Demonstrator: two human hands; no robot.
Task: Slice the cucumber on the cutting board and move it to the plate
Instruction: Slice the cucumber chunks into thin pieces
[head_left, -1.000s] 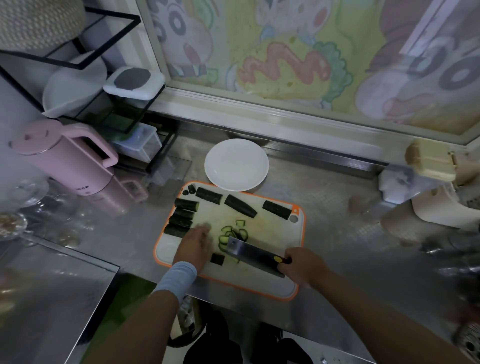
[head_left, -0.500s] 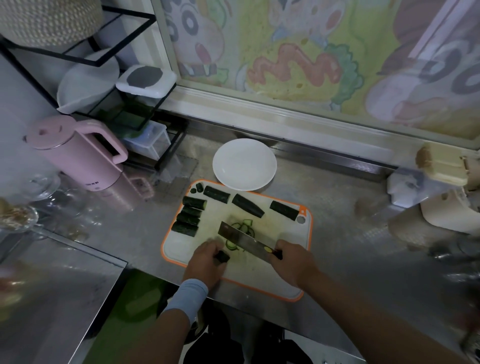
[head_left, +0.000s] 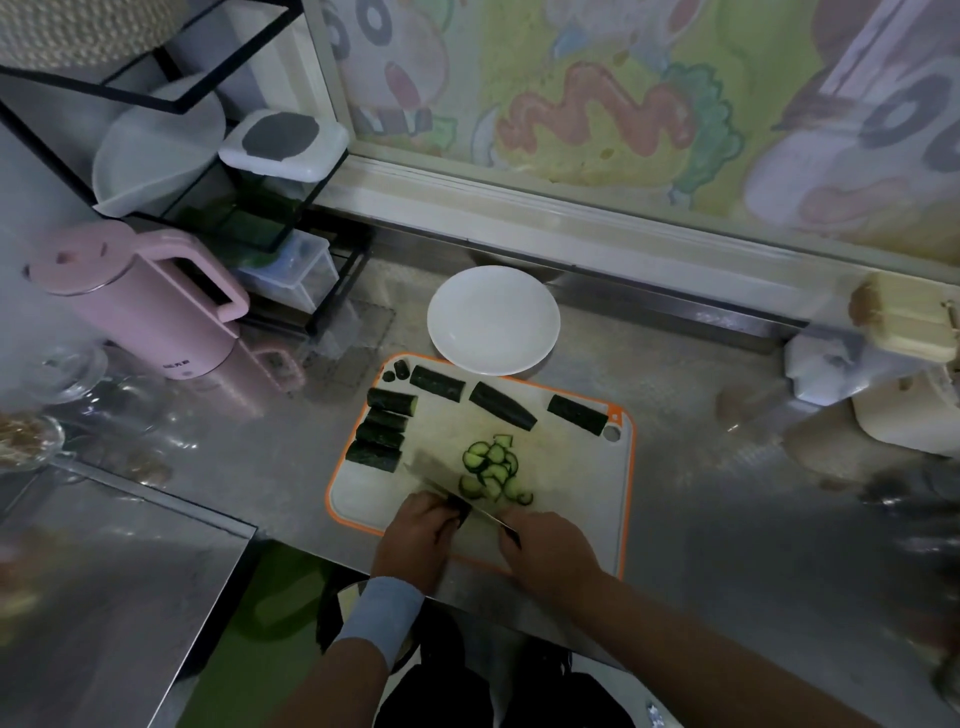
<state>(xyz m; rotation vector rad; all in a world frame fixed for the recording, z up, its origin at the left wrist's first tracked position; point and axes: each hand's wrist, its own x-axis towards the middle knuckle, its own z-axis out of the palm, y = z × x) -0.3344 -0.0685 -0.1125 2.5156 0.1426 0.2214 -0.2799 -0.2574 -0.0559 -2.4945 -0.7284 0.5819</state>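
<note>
A white cutting board (head_left: 582, 488) with an orange rim lies on the steel counter. Several dark cucumber chunks (head_left: 382, 434) sit along its left and far sides, and a heap of thin slices (head_left: 493, 470) lies in the middle. My left hand (head_left: 415, 538) holds a small cucumber piece (head_left: 460, 506) down at the board's near edge. My right hand (head_left: 545, 543) grips the handle of a cleaver (head_left: 434, 475), its blade resting against that piece. A white plate (head_left: 493, 319) stands bare just beyond the board.
A pink kettle (head_left: 140, 306) and a black wire rack (head_left: 218, 171) with containers stand at the left. Glassware (head_left: 67, 364) sits at the far left. Cream and white appliances (head_left: 893, 364) crowd the right side. The counter's front edge runs just under my hands.
My left hand drew the small cucumber piece toward the board's near edge and now pins it. The cleaver swung from beside the slices to sit against that piece.
</note>
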